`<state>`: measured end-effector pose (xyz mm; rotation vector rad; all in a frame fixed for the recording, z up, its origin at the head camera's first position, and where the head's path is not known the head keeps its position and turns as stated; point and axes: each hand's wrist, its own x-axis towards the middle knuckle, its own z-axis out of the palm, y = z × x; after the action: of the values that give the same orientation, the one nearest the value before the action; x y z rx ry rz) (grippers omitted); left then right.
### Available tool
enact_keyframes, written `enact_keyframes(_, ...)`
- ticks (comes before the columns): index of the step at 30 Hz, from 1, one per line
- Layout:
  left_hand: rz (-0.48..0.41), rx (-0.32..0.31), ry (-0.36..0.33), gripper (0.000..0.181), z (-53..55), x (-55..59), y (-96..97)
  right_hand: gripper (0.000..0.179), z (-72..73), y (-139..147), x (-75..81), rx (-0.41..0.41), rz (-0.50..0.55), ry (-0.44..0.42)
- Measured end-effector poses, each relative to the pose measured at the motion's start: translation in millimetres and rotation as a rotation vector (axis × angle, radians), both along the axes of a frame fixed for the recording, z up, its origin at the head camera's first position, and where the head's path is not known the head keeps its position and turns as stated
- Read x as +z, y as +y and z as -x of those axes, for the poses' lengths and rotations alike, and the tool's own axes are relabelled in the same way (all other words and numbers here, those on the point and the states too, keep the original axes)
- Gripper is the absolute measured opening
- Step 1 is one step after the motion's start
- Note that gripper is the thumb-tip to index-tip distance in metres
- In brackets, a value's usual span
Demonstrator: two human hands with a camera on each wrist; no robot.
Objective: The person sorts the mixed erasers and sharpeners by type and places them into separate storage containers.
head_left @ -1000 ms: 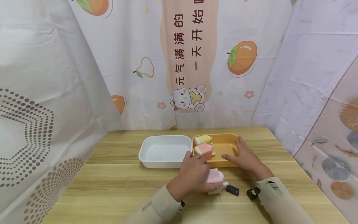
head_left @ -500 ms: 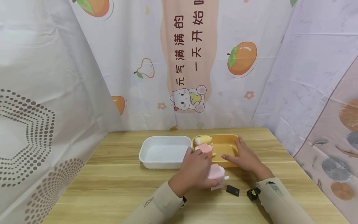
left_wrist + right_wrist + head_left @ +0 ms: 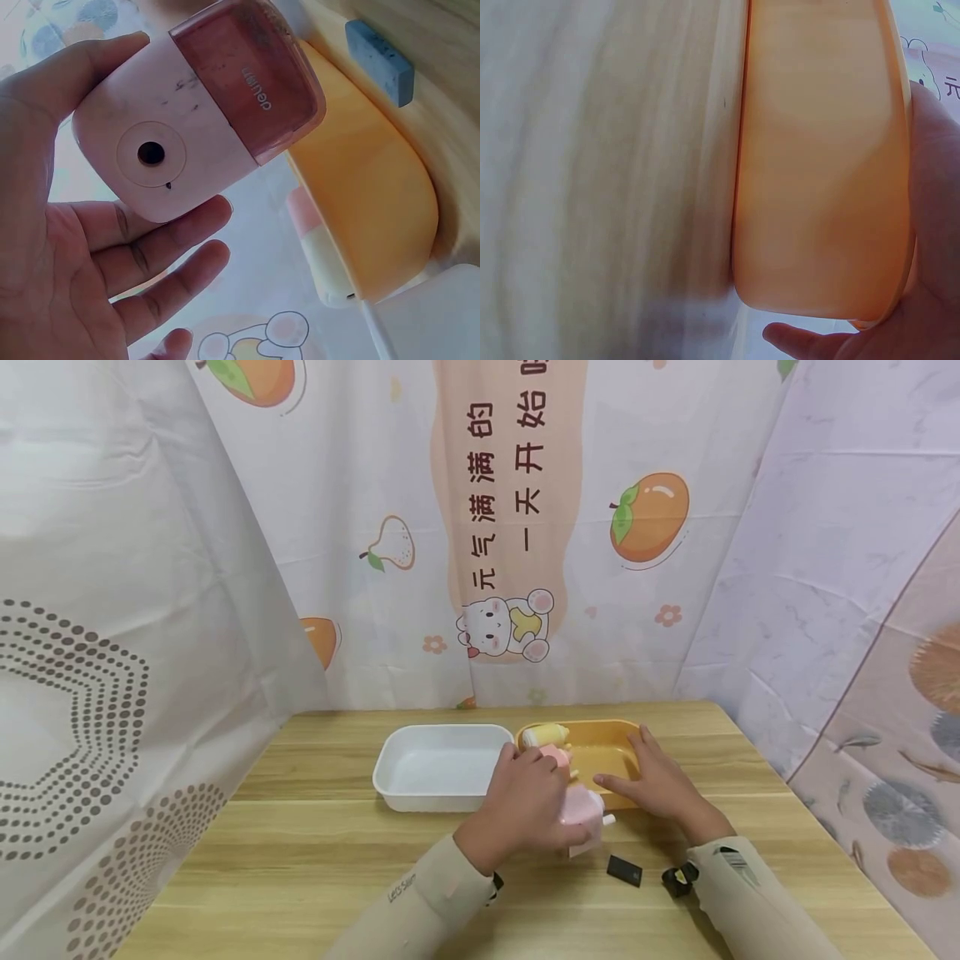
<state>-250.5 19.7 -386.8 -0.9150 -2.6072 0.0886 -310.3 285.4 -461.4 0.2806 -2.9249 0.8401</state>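
A pink pencil sharpener (image 3: 169, 124) with a clear reddish shavings bin and a round hole is pinched between my left thumb and fingers. In the head view my left hand (image 3: 525, 797) holds this sharpener (image 3: 583, 810) above the table, in front of the orange tray (image 3: 600, 727). My right hand (image 3: 663, 781) touches the tray's right end, thumb and fingers spread about its corner. Inside the tray's left part lie a yellow-and-white bottle-shaped thing (image 3: 545, 735) and a pink-and-cream thing (image 3: 555, 753), partly hidden by my left hand.
A white tray (image 3: 442, 802) stands against the left side of the orange one. On the table (image 3: 300, 860) a small dark rectangular block (image 3: 624, 870) lies in front of my right hand. Patterned curtains (image 3: 360, 677) hang behind the table and at both sides.
My left hand has lifted the pencil sharpener and moved it slightly forward, towards the orange tray. My right hand has stayed at the tray's right end.
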Motion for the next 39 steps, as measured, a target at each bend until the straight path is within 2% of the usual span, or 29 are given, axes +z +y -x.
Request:
enact_keyframes(7,0.012,0.013,0.018,0.062,3.1,5.7,0.6,0.121,-0.9,-1,2.7,0.004,-0.005,0.003)
enact_keyframes(12,0.005,0.027,-0.008,0.065,4.6,8.9,1.1,0.121,-1.5,-1,2.7,0.011,-0.003,0.002)
enact_keyframes(17,-0.01,0.038,-0.032,0.071,6.5,8.6,2.4,0.121,-3.4,0,3.5,0.01,-0.005,-0.002)
enact_keyframes(22,-0.015,0.066,-0.02,0.069,10.5,8.8,2.7,0.118,-2.9,-2,5.6,0.007,-0.009,0.013)
enact_keyframes(31,-0.077,0.117,-0.063,0.069,17.5,15.1,7.9,0.106,-3.5,-1,6.0,0.022,-0.016,0.028)
enact_keyframes(39,-0.098,0.139,-0.074,0.072,24.4,18.1,13.0,0.105,-5.0,-3,8.0,0.022,-0.006,0.017)
